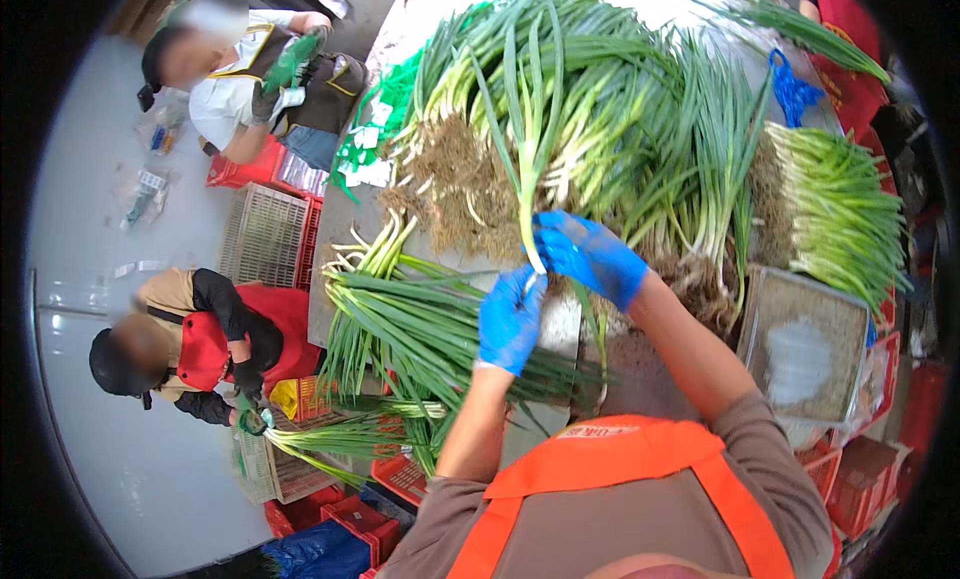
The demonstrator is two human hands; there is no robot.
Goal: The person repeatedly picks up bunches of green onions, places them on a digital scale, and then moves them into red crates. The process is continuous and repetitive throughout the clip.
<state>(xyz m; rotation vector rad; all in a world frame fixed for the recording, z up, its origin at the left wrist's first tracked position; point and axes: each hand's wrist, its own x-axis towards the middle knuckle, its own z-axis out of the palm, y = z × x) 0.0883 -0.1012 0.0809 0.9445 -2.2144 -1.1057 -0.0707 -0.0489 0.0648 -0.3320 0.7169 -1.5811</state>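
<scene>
A single green onion point(529, 181) stands out from the pile, its leaves fanned away from me and its white root end towards me. In a blue glove, my left hand point(511, 320) grips that root end. My right hand point(589, 256), gloved alike, has its fingers closed on the lower stalk, just above the left one. Beyond my hands lies a large heap of green onions point(615, 106) with brown, soil-covered roots point(465, 181). To the left, cleaner white-ended green onions point(420, 309) are spread with their leaves pointing towards my left forearm.
A metal tray point(806, 346) sits at the right, below bundled green onions point(840, 211). Green netting with white tags point(367, 140) lies at the left table edge. Two co-workers point(225, 331) point(262, 83) stand left beside plastic crates point(262, 237); another person point(847, 31) is at upper right.
</scene>
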